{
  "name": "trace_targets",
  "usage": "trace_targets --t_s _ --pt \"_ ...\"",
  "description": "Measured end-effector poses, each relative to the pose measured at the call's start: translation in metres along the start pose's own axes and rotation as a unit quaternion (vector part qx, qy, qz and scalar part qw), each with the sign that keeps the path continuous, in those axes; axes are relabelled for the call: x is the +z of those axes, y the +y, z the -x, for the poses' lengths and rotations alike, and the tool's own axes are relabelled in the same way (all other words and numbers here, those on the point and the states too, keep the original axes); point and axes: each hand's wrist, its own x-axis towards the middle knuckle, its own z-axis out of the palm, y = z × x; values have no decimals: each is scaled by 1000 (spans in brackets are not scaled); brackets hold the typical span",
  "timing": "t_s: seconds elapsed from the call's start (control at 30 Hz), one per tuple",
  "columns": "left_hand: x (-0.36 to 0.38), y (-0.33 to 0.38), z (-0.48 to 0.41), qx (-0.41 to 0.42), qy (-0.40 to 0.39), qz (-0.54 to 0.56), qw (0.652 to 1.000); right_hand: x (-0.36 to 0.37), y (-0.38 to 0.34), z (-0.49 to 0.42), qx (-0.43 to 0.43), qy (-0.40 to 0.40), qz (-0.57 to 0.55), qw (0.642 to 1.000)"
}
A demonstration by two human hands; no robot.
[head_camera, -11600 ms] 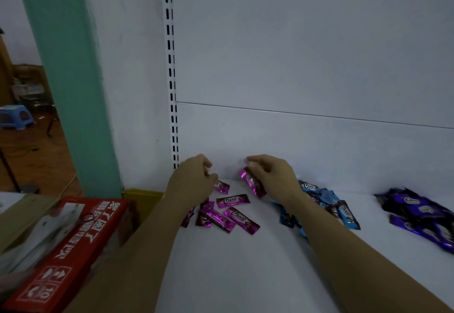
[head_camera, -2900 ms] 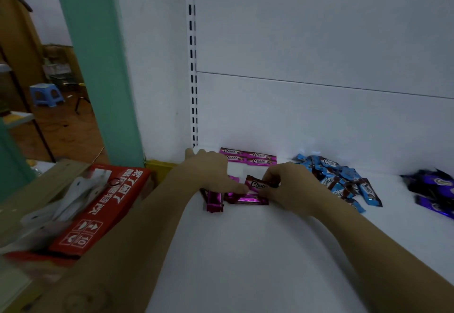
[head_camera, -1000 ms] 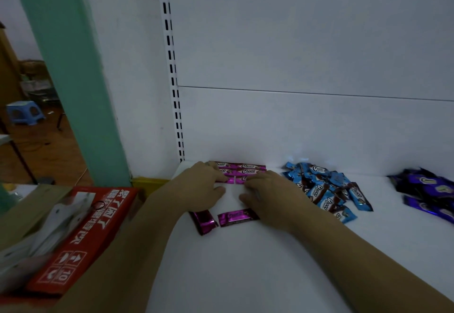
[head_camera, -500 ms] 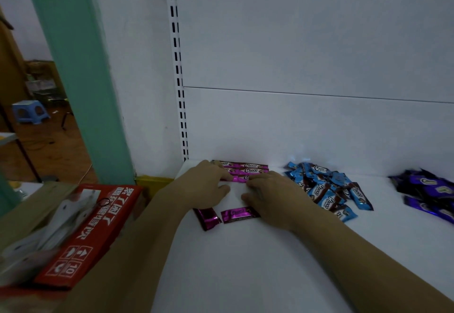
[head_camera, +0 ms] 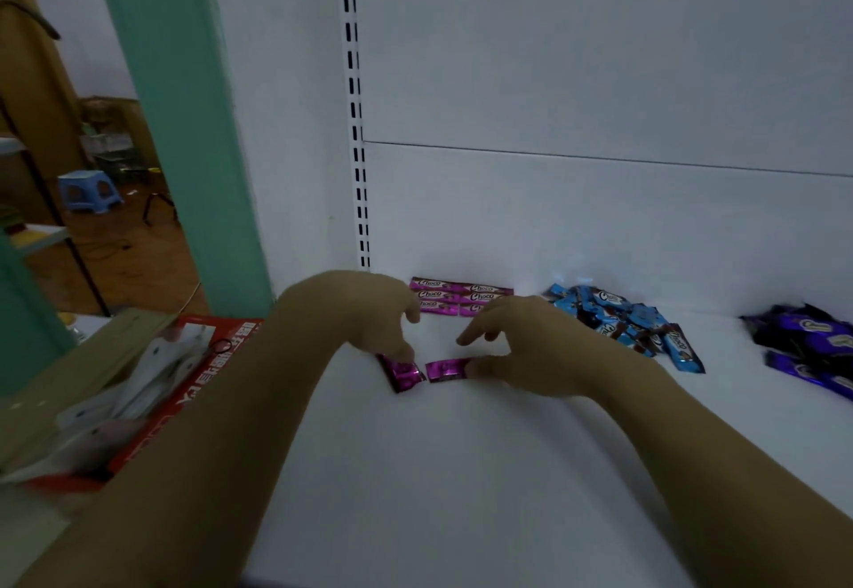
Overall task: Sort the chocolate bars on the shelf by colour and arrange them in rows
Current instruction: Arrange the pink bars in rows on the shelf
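The task is judged to be under way, with less than half of it done. Against the back edge of the shelf (head_camera: 461,495), near its back-left corner, the sorted pink bars (head_camera: 461,297) are laid flat in three tight rows. Each row seems to be made of two bars end to end, and the nearest row is partly hidden by the hands.

Two more of that colour are not yet placed: a tilted pink bar (head_camera: 400,373) and a level pink bar (head_camera: 447,368), which lie almost end to end just in front of the rows. The left hand (head_camera: 364,315) is held half open, its thumb tip set on the tilted pink bar and its forefinger lifted clear. The right hand (head_camera: 526,347) is likewise half open, its thumb against the right end of the level pink bar, and nothing is gripped.

The blue bars (head_camera: 623,324) at the middle of the back edge and the purple bars (head_camera: 812,347) toward the right edge are heaped unsorted.

The wrappers are seen as slim, glossy foil oblongs with crimped ends. The shelf is smooth, matte white.
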Motion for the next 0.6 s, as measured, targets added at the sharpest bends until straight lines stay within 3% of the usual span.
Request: trace_targets --t_s 0.13,0.3,0.47,0.6 --pt "10 -6 14 0 -42 -13 999 6 -8 -3 -20 -35 5 999" --pt "25 -14 10 33 27 52 998 7 -11 -5 -18 -39 -2 999" --pt "24 -15 13 65 10 46 997 -1 -4 -3 -7 -30 -24 999" --pt "25 -17 16 83 58 62 993 -2 2 1 15 -3 -95 995"
